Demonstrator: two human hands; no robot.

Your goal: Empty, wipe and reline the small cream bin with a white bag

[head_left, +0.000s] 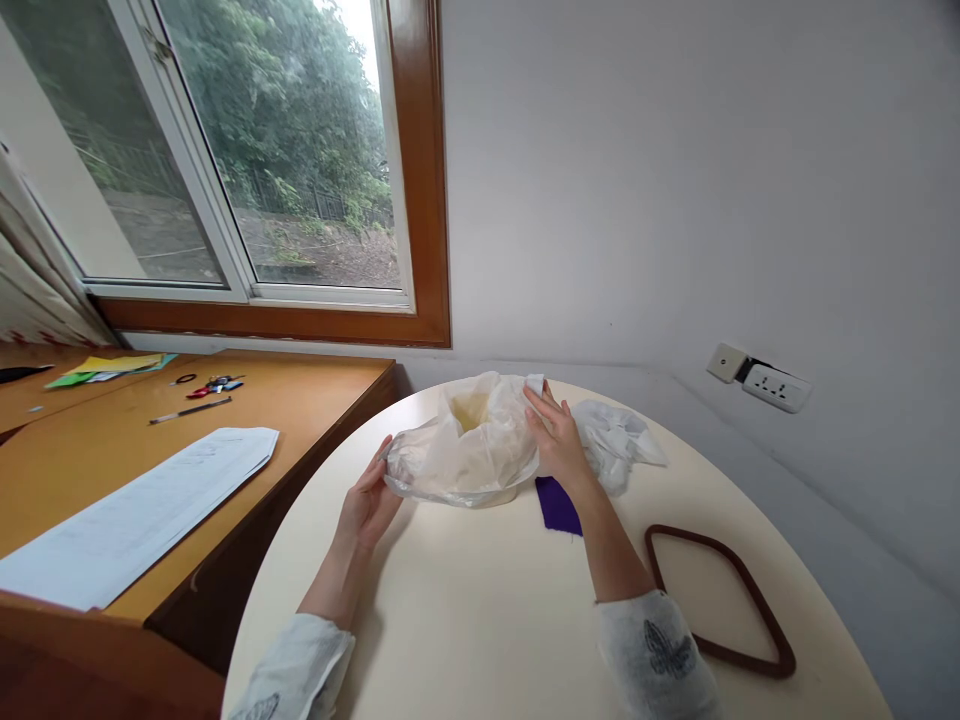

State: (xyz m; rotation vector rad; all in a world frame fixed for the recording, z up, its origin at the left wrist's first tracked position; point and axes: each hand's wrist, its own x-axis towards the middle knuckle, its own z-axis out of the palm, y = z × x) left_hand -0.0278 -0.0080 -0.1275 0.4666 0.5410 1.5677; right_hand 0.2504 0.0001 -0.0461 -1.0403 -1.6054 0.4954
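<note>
A thin, whitish translucent plastic bag [480, 462] is spread over a round container, its edges hanging loosely around the outside. Through the bag's opening shows a yellowish inside [470, 408]; most of the container is hidden under the plastic. At the left side, my left hand [369, 507] pinches the bag's edge between thumb and fingers. My right hand [556, 435] grips the bag at the upper right, fingers bent over its rim. A purple cloth piece [559, 505] lies partly under my right wrist. Just behind that hand sits a second crumpled white plastic bag [616, 440].
A brown rounded frame [731, 570] lies at the right of the round cream table [457, 620]. On the wooden desk [322, 380] at left are paper sheets [142, 520], a pen [191, 410], keys [217, 386] and coloured papers [112, 368]. A wall with a socket [776, 387] stands behind.
</note>
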